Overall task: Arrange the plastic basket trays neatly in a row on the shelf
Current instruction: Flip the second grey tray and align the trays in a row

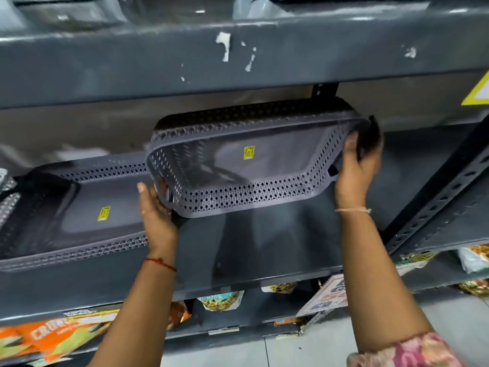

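I hold a grey perforated plastic basket tray (254, 186) in the air above the grey metal shelf (259, 250), tilted with its open side toward me and a yellow sticker on its floor. My left hand (156, 210) grips its left end at the handle hole. My right hand (357, 165) grips its right end, fingers curled over the rim. A second grey basket tray (79, 215) of the same kind lies flat on the shelf to the left, its right end hidden behind the held tray and my left hand.
The shelf above (211, 62) hangs low over the held tray. A slotted metal upright (434, 192) stands at the right. Snack packets (47, 337) fill the lower shelves. A silver mesh item (8, 197) sits at the far left edge.
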A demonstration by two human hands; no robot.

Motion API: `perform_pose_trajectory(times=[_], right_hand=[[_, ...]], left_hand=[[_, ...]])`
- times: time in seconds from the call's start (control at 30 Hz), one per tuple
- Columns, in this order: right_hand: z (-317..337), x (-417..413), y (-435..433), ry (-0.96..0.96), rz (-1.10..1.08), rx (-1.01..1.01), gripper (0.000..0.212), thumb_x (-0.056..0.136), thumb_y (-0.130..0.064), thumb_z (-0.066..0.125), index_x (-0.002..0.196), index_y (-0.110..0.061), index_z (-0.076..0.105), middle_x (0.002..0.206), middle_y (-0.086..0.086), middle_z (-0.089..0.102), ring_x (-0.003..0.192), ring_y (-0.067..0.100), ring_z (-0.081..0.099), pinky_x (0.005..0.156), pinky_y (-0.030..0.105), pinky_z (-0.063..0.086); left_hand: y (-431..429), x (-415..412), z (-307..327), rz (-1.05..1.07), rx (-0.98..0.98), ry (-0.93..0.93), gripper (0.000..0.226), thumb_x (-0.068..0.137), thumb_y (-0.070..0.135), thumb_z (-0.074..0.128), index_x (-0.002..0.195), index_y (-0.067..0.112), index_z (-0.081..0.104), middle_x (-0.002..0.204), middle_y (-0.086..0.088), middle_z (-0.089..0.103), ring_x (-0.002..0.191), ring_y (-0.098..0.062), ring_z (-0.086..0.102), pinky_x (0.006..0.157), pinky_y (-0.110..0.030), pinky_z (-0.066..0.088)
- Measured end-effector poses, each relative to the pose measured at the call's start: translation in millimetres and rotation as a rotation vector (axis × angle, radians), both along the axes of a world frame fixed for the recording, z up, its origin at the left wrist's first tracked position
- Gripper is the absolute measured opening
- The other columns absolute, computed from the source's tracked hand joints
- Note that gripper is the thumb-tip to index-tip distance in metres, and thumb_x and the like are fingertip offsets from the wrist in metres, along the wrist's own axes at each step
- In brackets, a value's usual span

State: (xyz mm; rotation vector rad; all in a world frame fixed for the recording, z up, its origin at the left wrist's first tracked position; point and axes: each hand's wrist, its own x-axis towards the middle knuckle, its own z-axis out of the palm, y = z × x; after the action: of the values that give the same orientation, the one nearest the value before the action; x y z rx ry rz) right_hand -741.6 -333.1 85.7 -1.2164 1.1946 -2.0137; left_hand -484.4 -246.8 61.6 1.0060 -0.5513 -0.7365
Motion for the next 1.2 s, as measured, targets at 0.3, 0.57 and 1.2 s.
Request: perform_pose_trajectory(times=[0.3,0.57,1.2], right_hand=[[-25,-4,-8,-0.052,0.083,0.147,0.060,0.088,-0.023,0.055,0.138,0.001,0.033,0.146,0.017,0.038,0.111,-0.008,0.050,0.090,0.006,0.042],[-21,-20,-45,0.330,0.103,0.504,0.045,0.091,-0.032,0.053,0.124,-0.001,0.054,0.129,0.013,0.059,0.116,0.017,0.053,0.076,0.009,0.039],[-42,26,-47,1.158,-0.016,0.517,0.096,0.075,-0.063,0.040,0.147,-0.008,0.010,0.156,0.024,0.007,0.143,0.039,0.013,0.117,0.047,0.015]], left_hand=[[-7,-11,3,0.120,0.034,0.059,0.047,0.100,0.029,0.018,0.103,0.006,0.059,0.107,-0.015,0.062,0.102,-0.023,0.059,0.093,-0.029,0.046],[-32,4,28,-0.306,0.277,-0.057,0.083,0.090,0.060,0.002,0.137,0.002,0.038,0.136,-0.016,0.051,0.122,-0.026,0.051,0.085,-0.024,0.047],[-23,19,-1,-0.257,0.524,-0.596,0.064,0.090,0.058,0.030,0.131,0.013,0.050,0.126,-0.012,0.058,0.118,-0.023,0.053,0.095,-0.027,0.037]])
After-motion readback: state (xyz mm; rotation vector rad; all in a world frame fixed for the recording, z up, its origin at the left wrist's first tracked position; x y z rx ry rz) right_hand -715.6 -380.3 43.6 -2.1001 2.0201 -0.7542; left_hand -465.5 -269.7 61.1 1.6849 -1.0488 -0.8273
